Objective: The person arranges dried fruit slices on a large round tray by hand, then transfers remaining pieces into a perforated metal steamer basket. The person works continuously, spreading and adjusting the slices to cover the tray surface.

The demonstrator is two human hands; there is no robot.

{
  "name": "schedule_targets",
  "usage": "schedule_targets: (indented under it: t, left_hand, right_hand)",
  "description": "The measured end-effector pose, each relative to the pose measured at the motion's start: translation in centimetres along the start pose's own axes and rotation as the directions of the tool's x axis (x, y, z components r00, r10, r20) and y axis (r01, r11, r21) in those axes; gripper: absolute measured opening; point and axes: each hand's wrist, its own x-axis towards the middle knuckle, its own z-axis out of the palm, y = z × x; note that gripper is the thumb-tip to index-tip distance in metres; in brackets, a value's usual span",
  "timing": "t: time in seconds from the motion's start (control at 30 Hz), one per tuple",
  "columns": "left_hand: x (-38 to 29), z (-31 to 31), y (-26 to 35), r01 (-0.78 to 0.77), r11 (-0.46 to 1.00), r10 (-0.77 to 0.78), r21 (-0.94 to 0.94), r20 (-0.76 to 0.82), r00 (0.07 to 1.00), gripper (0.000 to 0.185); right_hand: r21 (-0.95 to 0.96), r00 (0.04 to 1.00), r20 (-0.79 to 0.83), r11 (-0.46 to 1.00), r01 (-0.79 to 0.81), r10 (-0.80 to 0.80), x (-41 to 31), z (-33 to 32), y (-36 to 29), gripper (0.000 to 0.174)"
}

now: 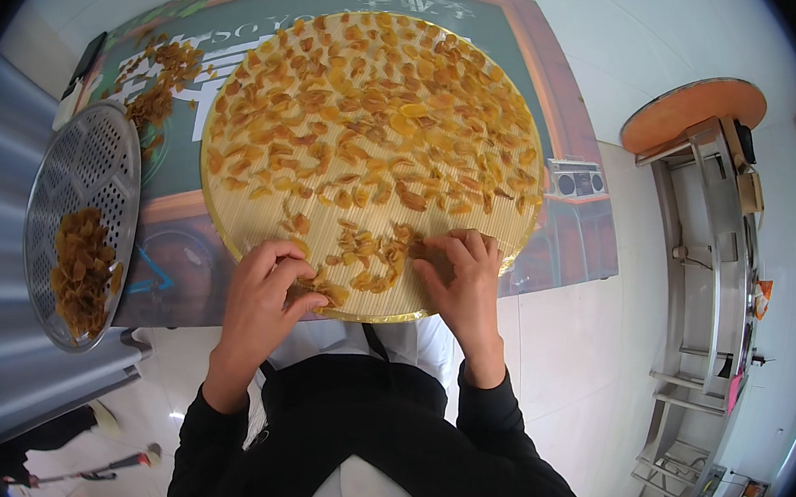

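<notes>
A round woven slatted mat [250, 216] with a gold rim lies before me, its far part covered with thin amber-brown dried slices [382, 114]. Near its front edge lie looser clumps of the same slices [362, 249]. My left hand [268, 290] is at the front left edge, its thumb and fingers around a small clump of slices [328, 291]. My right hand [464, 273] rests at the front right of the mat, fingers curled down at the right end of the clumps; whether it grips a slice is hidden.
At the left, a perforated metal tray [82, 168] holds a heap of slices [83, 276]. More slices [163, 75] lie on the printed tabletop [191, 229] beyond it. A metal rack [706, 257] with a round orange board [698, 116] on top stands at the right.
</notes>
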Motion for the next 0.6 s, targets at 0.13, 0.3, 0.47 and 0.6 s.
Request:
schedule_targets:
  t: [0.13, 0.3, 0.47, 0.6]
  left_hand:
    - [0.3, 1.2, 0.4, 0.027, 0.999, -0.027, -0.018, -0.004, 1.0, 0.03]
    - [1.4, 3.7, 1.3, -0.03, 1.0, 0.03, -0.002, -0.076, 0.997, 0.023]
    - [2.0, 4.1, 1.8, -0.038, 0.998, 0.032, -0.053, -0.117, 0.993, 0.021]
    - [0.7, 1.6, 1.5, -0.026, 0.991, 0.025, -0.131, -0.011, 1.0, 0.025]
  right_hand:
    - [-0.011, 0.998, -0.007, 0.998, -0.056, 0.056, 0.1, -0.3, 1.3, 0.02]
    - [-0.085, 0.99, -0.071, 0.988, -0.129, 0.123, 0.4, -0.6, 2.4, 0.019]
    - [-0.009, 0.994, -0.094, 0.998, -0.062, 0.061, 0.5, -0.8, 1.4, 0.026]
    - [0.114, 0.99, 0.063, 0.986, 0.119, -0.127, -0.6, -0.8, -0.4, 0.032]
